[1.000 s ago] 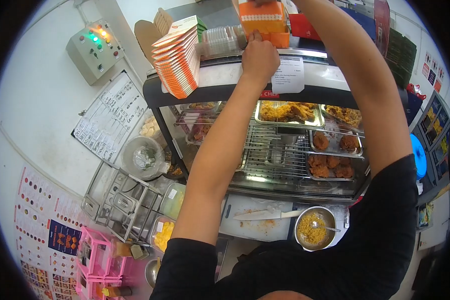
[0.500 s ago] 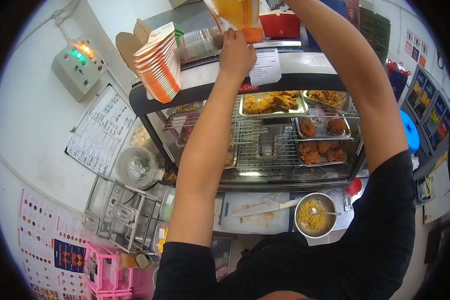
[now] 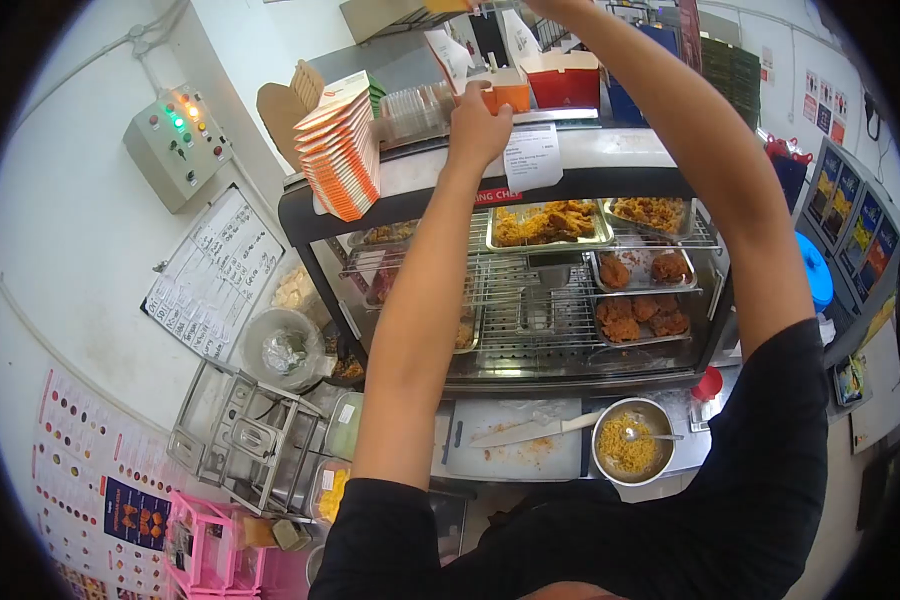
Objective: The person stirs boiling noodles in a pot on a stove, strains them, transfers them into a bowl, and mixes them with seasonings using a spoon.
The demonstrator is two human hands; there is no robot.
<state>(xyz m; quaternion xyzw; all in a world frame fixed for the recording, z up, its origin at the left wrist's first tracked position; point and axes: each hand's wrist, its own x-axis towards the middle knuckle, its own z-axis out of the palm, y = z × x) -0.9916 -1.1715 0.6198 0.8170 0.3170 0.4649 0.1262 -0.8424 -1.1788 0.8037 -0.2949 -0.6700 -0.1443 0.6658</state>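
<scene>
On top of the glass food warmer (image 3: 630, 150), my left hand (image 3: 480, 125) is at the near left side of an open orange box (image 3: 510, 92), its fingers closed on the box's edge. My right hand (image 3: 550, 6) is raised at the top edge of the view, mostly cut off; a yellow-orange item (image 3: 448, 5) shows just left of it, and its fingers cannot be made out. A red box (image 3: 562, 82) with a raised white flap stands right of the orange one. Stacked clear cups (image 3: 413, 110) lie to the left, beside nested striped cartons (image 3: 342, 150).
Trays of fried food (image 3: 550, 224) sit inside the warmer. Below it are a white cutting board (image 3: 515, 455) with a knife (image 3: 540, 430) and a steel bowl (image 3: 632, 442) with yellow food and a spoon. A metal rack (image 3: 255, 435) stands at left.
The orange-yellow item near my right hand has moved up, mostly out of view. The open orange box and white flaps now show more fully. My left hand remains by the orange box.
</scene>
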